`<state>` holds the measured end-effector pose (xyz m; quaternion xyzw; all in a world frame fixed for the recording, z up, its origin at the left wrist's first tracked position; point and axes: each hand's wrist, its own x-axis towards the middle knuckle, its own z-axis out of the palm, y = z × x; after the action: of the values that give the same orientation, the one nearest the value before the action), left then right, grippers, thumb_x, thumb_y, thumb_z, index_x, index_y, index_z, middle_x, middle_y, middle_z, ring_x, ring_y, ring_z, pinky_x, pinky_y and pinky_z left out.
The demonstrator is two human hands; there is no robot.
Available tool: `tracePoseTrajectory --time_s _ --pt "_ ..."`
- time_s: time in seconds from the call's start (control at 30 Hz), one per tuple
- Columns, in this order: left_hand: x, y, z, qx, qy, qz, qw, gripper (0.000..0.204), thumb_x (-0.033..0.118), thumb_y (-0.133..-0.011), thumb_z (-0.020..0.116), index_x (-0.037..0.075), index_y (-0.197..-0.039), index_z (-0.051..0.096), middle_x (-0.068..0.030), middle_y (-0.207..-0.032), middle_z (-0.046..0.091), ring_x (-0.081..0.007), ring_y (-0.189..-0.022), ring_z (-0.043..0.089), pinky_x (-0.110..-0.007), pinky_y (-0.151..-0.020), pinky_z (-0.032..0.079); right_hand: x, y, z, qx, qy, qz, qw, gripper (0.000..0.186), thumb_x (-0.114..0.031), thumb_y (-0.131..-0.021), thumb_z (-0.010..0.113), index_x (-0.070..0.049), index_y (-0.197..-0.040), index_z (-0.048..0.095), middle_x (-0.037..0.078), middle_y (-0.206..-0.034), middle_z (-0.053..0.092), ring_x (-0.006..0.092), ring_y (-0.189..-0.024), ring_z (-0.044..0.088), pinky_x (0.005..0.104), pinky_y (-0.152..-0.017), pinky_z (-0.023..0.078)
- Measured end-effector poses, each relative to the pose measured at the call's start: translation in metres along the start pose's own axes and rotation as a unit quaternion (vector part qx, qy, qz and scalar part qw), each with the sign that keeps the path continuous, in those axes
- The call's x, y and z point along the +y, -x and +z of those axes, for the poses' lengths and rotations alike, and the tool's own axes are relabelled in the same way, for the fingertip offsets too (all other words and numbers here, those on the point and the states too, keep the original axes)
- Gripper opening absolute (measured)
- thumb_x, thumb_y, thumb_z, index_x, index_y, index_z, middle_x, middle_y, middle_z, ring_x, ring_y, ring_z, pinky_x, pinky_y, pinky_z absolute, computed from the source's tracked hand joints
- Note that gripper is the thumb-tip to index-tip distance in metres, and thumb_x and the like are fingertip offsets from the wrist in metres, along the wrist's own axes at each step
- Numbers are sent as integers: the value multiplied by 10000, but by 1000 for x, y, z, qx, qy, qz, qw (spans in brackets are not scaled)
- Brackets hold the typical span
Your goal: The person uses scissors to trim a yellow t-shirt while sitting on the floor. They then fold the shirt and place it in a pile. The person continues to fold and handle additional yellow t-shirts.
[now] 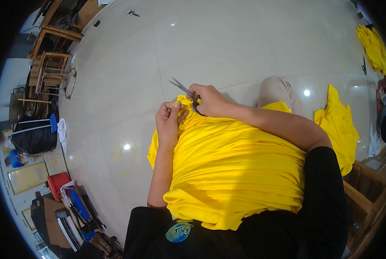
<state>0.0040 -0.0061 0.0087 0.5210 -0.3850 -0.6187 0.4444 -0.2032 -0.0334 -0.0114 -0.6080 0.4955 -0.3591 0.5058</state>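
While your left hand (pixel 168 118) pinches a small raised edge of the yellow fabric (pixel 236 159) between thumb and fingers, your right hand (pixel 212 101) is closed around the dark handles of the scissors (pixel 186 90). Their blades stand slightly parted, pointing up and to the left, just beyond the pinched edge; whether they touch the cloth you cannot tell from this view. The fabric lies heaped in folds across your lap, covering much of your black shirt (pixel 327 190), with your right knee (pixel 276 90) showing past it in beige trousers. To your right, another yellow cloth (pixel 337 129) lies near your elbow, and farther off a yellow garment pile (pixel 373 48) has dark scissors beside it (pixel 364 67). Yellow scraps (pixel 128 150) dot the pale tiled floor (pixel 111 103) to your left.
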Motion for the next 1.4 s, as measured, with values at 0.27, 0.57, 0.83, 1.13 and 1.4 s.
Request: tracePoseTrajectory --time_s 0.27,0.57,0.83,1.13,1.4 --pt "9 -6 6 20 -65 7 998 240 230 -1125 712 -1 -1179 675 -103 -1180 728 -175 -1116 723 -362 -988 656 -14 2 -7 18 -19 54 998 249 -81 -958 801 13 -1138 659 101 -783 669 148 -682 635 364 -665 545" --pt "18 -45 10 -24 -137 13 990 221 214 -1115 726 -4 -1143 698 -61 -1074 760 -121 -991 723 -304 -882 639 16 -17 -3 98 116 -117 981 251 -126 -966 804 0 -1147 683 96 -834 701 177 -721 657 365 -716 558" --pt "5 -46 2 -7 -85 -30 996 269 250 -1127 713 -10 -1189 681 -111 -1179 753 -195 -1042 749 -345 -947 653 23 -22 -10 36 -185 210 959 275 -159 -947 794 -38 -1177 704 51 -843 705 137 -740 684 334 -634 543" --pt "4 -43 -7 9 -1 -80 997 299 247 -1121 719 -29 -1227 678 -138 -1235 732 -245 -1089 751 -375 -998 659 -57 9 -72 -76 291 10 954 226 -110 -921 779 -18 -1123 735 183 -970 788 377 -904 770 462 -788 618" --pt "7 -42 4 -8 -24 -73 997 314 265 -1110 741 -18 -1235 688 -119 -1231 755 -219 -1086 751 -338 -988 644 -62 24 -53 -150 488 -70 857 127 -30 -891 720 -33 -1001 783 177 -896 778 376 -883 783 485 -785 636"
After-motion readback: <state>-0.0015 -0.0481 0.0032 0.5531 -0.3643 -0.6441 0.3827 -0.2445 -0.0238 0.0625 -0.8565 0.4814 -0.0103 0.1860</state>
